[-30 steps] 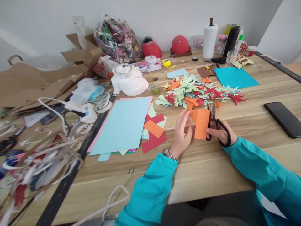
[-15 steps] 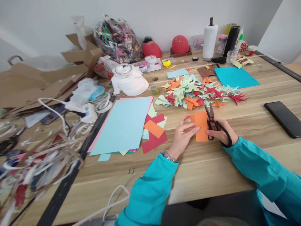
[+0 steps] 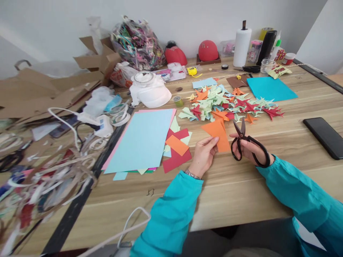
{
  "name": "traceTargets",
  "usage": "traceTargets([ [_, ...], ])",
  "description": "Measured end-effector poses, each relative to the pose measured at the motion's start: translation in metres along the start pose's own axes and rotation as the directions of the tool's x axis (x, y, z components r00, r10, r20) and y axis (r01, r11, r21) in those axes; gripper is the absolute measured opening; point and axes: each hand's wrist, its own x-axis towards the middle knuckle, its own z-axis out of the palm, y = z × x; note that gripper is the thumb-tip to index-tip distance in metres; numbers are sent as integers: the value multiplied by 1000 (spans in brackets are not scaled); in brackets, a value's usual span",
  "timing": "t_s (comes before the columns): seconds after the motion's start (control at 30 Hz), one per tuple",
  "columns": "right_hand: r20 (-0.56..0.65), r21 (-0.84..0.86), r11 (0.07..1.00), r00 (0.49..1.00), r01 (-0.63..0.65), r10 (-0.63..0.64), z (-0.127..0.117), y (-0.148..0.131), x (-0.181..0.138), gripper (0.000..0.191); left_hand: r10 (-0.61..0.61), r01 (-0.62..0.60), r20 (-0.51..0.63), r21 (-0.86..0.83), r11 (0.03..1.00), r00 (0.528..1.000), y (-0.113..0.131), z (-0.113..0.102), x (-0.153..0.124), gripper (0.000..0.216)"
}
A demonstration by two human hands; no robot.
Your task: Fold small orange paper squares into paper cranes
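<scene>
My left hand (image 3: 205,153) pinches orange paper (image 3: 218,134) between thumb and fingers; the pieces overlap and fan out at the top. Close by on the right, my right hand (image 3: 250,150) holds black-handled scissors (image 3: 242,139), with the handle loops around the fingers and the blades parted, pointing up and away. The blades are apart from the paper. Behind both hands lies a heap of small folded paper shapes (image 3: 214,101) in green, orange, red and blue. Left of my left hand are cut red pieces (image 3: 175,162) and an orange strip (image 3: 177,145).
A stack of light blue sheets (image 3: 140,139) lies to the left, a black phone (image 3: 324,137) to the right. Turquoise paper (image 3: 272,88) is at the back right. Cords and ribbon scraps (image 3: 61,171) crowd the left, near a white power adapter (image 3: 104,125).
My left hand has moved slightly left and down with the orange paper, which is now turned and fanned. The scissors in my right hand have come away from the paper, to the right.
</scene>
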Motion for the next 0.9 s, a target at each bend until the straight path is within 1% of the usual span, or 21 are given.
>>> traceTargets([
  [0.07, 110, 102, 990, 990, -99, 87, 0, 1, -1, 46, -1, -3, -47, -93, 996, 999, 3, -1, 3, 21],
  [0.1, 176, 122, 980, 976, -154, 131, -1, 2, -2, 47, -3, -5, -76, -113, 994, 997, 5, -2, 4, 21],
  [0.2, 348, 106, 952, 908, -286, 234, -2, 2, -5, 52, -1, -20, -154, -133, 991, 988, 8, -4, 6, 17],
  [0.27, 417, 70, 937, 863, -341, 283, -3, 2, -8, 55, 6, -34, -183, -152, 988, 983, 10, -4, 6, 16],
  [0.33, 457, 34, 919, 824, -392, 335, -2, 2, -10, 57, 15, -49, -197, -170, 984, 980, 9, -5, 7, 15],
  [0.4, 473, 11, 906, 801, -422, 368, -1, 2, -11, 57, 26, -64, -203, -180, 982, 979, 9, -6, 8, 15],
  [0.47, 480, 9, 905, 796, -426, 370, 0, 4, -11, 57, 33, -71, -203, -182, 981, 979, 8, -6, 8, 16],
  [0.63, 468, 49, 907, 812, -418, 349, 1, 6, -9, 59, 24, -56, -203, -155, 986, 979, 8, -5, 7, 19],
  [0.77, 462, 74, 906, 820, -416, 339, 1, 5, -8, 59, 46, -66, -185, -105, 992, 982, 7, -3, 6, 21],
  [0.9, 429, 100, 912, 844, -399, 322, 3, 4, -8, 59, 70, -79, -153, -54, 995, 986, 4, -2, 5, 25],
])
